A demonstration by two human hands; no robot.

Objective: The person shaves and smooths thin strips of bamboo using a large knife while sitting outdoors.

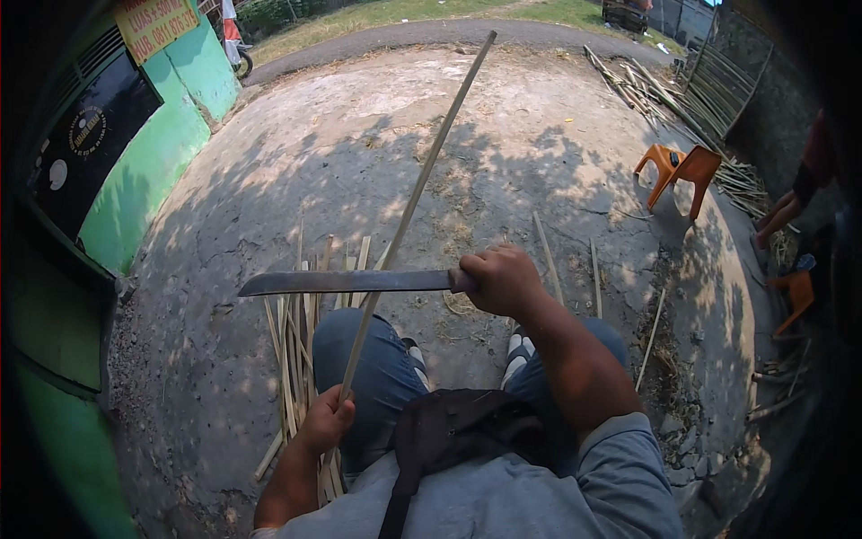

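Note:
A machete (359, 282) with a long dark blade lies level across the view, its tip toward the left. My right hand (505, 280) is closed around its handle. In my left hand (329, 419) is the lower end of a long bamboo strip (418, 184), which slants up and away to the right. The blade crosses over the strip above my left knee; whether they touch I cannot tell. Beside my left leg lies a bundle of split bamboo strips (292, 350), partly hidden by my leg and arm.
An orange plastic chair (691, 172) stands at the right, with a bamboo pile (664, 103) behind it. Another person's legs (778, 216) show at the right edge, near a second orange seat (796, 295). Loose strips (651, 341) lie right of my knees. A green wall (148, 175) bounds the left.

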